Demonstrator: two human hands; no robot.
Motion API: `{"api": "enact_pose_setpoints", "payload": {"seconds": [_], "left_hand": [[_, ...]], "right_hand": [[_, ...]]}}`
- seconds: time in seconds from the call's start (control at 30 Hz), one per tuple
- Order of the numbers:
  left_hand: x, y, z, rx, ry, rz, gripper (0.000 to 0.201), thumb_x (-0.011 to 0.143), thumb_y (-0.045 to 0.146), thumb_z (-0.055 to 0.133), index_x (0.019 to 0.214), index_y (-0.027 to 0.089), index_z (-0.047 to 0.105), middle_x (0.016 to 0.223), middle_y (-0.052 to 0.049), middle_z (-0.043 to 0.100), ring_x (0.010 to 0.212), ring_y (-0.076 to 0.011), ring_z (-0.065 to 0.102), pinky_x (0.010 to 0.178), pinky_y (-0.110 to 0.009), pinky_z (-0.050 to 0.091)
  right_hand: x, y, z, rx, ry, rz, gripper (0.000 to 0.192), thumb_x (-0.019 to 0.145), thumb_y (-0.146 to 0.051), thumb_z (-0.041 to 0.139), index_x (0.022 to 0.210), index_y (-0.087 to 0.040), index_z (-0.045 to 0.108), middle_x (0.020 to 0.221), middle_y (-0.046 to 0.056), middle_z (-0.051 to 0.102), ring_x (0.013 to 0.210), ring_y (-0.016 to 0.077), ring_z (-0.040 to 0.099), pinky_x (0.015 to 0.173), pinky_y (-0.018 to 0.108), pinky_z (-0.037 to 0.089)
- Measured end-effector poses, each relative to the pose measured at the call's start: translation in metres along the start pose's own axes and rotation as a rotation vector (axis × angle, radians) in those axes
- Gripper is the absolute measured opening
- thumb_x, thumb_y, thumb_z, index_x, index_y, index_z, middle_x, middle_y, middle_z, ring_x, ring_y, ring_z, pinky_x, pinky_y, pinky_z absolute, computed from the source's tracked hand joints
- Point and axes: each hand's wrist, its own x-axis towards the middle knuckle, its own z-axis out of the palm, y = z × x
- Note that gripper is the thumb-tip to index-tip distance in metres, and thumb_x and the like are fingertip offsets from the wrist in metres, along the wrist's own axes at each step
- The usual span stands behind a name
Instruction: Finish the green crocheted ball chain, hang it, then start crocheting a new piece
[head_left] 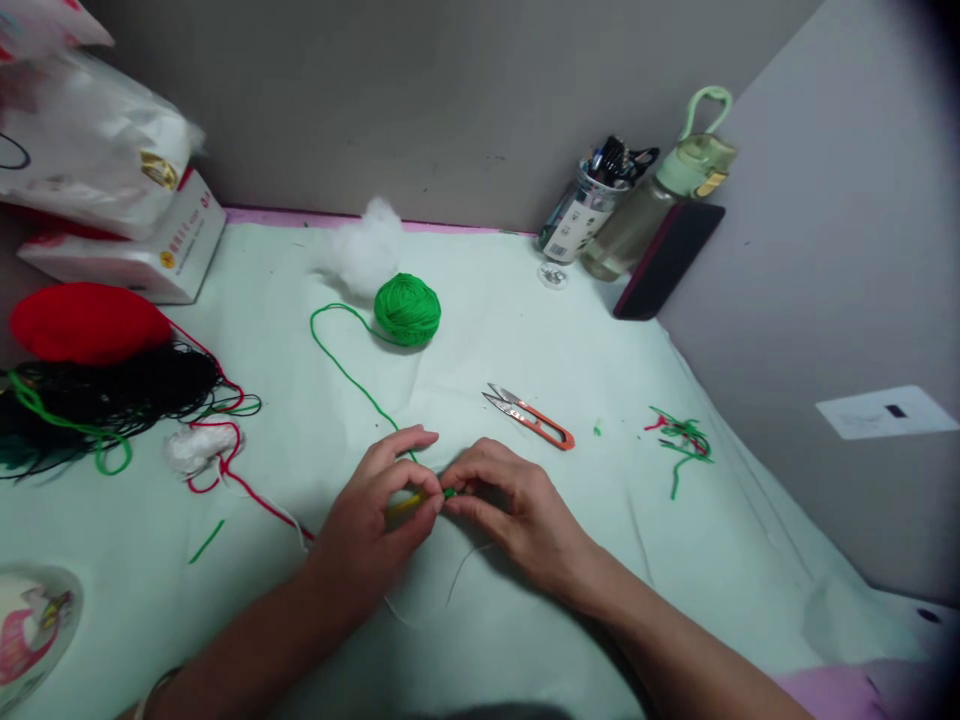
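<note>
My left hand (386,505) is closed around a slim yellow crochet hook (405,506), its tip hidden by fingers. My right hand (517,510) pinches a small piece of green crochet (449,492), and the fingertips of both hands meet there. From the work a strand of green yarn (352,378) runs past my left fingers to a green yarn ball (407,310) behind. A thin pale thread (459,575) hangs below my hands. Beyond my right hand lie orange-handled thread snips (532,417), their blades apart.
White stuffing (364,250) sits behind the yarn ball. At left are red yarn (90,322), black yarn (150,385) and a small white bundle (201,447). Yarn scraps (682,438) lie right. A pen holder (581,215), bottle (637,220) and dark phone-like slab (670,262) stand at the back.
</note>
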Motion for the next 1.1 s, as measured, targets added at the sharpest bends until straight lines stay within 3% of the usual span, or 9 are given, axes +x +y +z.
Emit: {"api": "enact_pose_setpoints", "payload": {"seconds": [0.2,0.43,0.63,0.8,0.97,1.1], "left_hand": [[0.0046,-0.0049,-0.0006,-0.036,-0.063,0.015,0.018,0.098,0.035,0.057,0.087,0.026,0.068,0.143,-0.006,0.061,0.148,-0.0281,0.04,0.119,-0.056,0.036],[0.0073,-0.001,-0.0032,0.039,-0.047,0.081,0.017,0.099,0.029,0.056,0.089,0.025,0.069,0.14,-0.01,0.064,0.143,-0.0302,0.047,0.112,-0.06,0.044],[0.008,-0.0005,-0.0021,0.105,-0.014,0.117,0.016,0.098,0.026,0.056,0.087,0.025,0.068,0.136,-0.009,0.067,0.14,-0.0288,0.052,0.108,-0.057,0.05],[0.009,-0.0019,0.0017,0.178,0.035,0.164,0.014,0.094,0.02,0.056,0.082,0.023,0.064,0.132,-0.011,0.068,0.14,-0.0323,0.05,0.108,-0.061,0.047],[0.0101,-0.003,0.0041,0.282,0.03,0.233,0.011,0.09,0.015,0.054,0.083,0.023,0.055,0.112,-0.006,0.076,0.135,-0.0333,0.054,0.115,-0.072,0.03],[0.0108,-0.0043,0.0043,0.301,0.004,0.246,0.012,0.092,0.015,0.052,0.084,0.024,0.051,0.102,-0.002,0.076,0.134,-0.0319,0.055,0.115,-0.071,0.028]], "right_hand": [[-0.0019,0.0054,0.0018,-0.15,0.096,-0.171,0.01,0.095,-0.012,0.062,0.089,-0.021,0.063,0.087,0.002,0.065,0.084,0.0167,0.059,0.077,0.031,0.047],[-0.0025,0.0029,-0.0004,-0.248,0.073,-0.213,0.007,0.097,-0.018,0.062,0.094,-0.021,0.067,0.091,0.005,0.071,0.087,0.0186,0.064,0.079,0.033,0.05],[-0.0047,0.0009,0.0007,-0.364,0.114,-0.321,0.011,0.1,-0.019,0.056,0.097,-0.02,0.066,0.094,0.007,0.073,0.087,0.0196,0.066,0.079,0.035,0.051],[-0.0033,-0.0018,0.0025,-0.321,0.067,-0.221,0.014,0.096,-0.014,0.053,0.088,-0.019,0.063,0.085,0.004,0.067,0.078,0.0164,0.061,0.07,0.029,0.048],[-0.0018,0.001,0.0039,-0.328,0.07,-0.138,0.015,0.093,-0.013,0.054,0.082,-0.019,0.062,0.082,0.003,0.061,0.076,0.0154,0.057,0.068,0.028,0.044],[-0.0014,0.0037,0.0048,-0.345,0.043,-0.087,0.016,0.095,-0.015,0.054,0.083,-0.02,0.063,0.082,0.002,0.061,0.076,0.015,0.056,0.067,0.028,0.043]]}}
